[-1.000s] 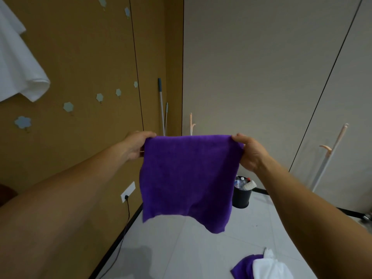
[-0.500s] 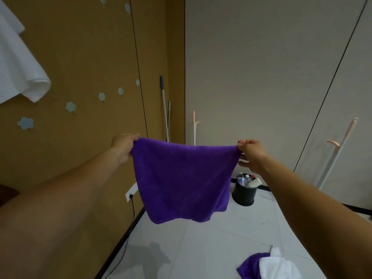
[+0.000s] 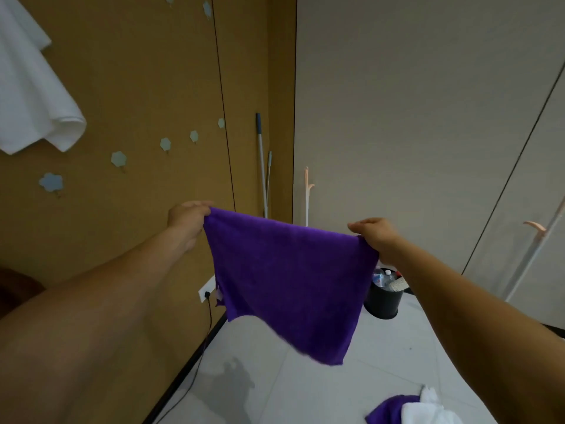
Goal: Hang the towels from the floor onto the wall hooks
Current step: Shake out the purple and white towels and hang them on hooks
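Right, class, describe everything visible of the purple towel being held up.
The purple towel is a plain deep-violet cloth, soft and fuzzy-looking. It hangs spread in the air, clear of the floor; the left hand and the right hand grip its upper corners, the top edge sloping down to the right. Its lower edge hangs lowest at the right.

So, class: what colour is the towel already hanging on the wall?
White: the hung towel on the brown wall, seen in the head view.

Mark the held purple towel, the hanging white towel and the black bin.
held purple towel (image 3: 290, 276): head view, middle of the cloth.
hanging white towel (image 3: 33, 96): head view, lower fold.
black bin (image 3: 383, 302): head view, side wall.
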A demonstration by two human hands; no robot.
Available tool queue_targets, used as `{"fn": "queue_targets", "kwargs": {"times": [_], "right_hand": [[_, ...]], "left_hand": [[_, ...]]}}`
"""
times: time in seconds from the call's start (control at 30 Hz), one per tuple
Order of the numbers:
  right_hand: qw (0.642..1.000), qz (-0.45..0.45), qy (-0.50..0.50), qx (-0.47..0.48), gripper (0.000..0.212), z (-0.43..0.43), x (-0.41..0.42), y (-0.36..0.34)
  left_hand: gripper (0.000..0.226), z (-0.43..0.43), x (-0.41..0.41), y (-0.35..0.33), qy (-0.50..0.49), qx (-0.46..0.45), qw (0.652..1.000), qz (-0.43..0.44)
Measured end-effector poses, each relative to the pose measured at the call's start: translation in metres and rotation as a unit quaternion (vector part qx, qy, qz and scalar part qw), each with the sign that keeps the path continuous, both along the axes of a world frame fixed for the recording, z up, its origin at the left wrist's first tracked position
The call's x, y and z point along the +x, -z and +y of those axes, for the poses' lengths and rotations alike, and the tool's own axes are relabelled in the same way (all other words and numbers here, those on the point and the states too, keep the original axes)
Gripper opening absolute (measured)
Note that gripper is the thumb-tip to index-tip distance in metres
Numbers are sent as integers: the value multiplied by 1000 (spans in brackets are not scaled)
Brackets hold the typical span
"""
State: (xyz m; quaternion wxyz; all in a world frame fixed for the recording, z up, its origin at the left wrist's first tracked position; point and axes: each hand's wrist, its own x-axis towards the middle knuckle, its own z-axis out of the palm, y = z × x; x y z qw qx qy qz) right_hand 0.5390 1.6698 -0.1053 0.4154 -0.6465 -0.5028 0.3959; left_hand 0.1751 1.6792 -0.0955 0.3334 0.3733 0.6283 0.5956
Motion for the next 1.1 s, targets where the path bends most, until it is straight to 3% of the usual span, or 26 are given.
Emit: {"fn": "queue_targets", "kwargs": {"times": [0.13, 0.27, 0.57, 0.6, 0.73, 0.87, 0.97, 1.03, 1.1], "right_hand": [[996, -22, -54, -74, 29, 5, -2, -5], [988, 32, -79, -126, 37, 14, 2, -5], [962, -14, -258, -92, 73, 51, -8, -3], [959, -43, -267, -82, 72, 57, -14, -2], [961, -112, -251, -24, 36, 86, -46, 3], [975, -98, -197, 14, 34, 121, -92, 3], [954, -207, -171, 137, 28, 141, -138, -3], [954, -184, -154, 179, 28, 147, -173, -8], [963, -106, -158, 190, 14, 151, -211, -12]], "left_hand": [[25, 0, 0, 4, -8, -24, 1000, -13], [30, -3, -7, 12, 3, -68, 998, -16], [21, -16, -25, 23, 71, -152, 984, 59], [20, -16, -31, 25, 77, -161, 981, 77], [24, -7, -55, 31, 64, -177, 965, 185], [21, 11, -85, 31, 45, -143, 960, 238], [24, 25, -106, 29, -21, -122, 930, 346], [26, 29, -116, 27, -71, -68, 920, 379], [19, 30, -132, 25, -94, -12, 939, 331]]}}
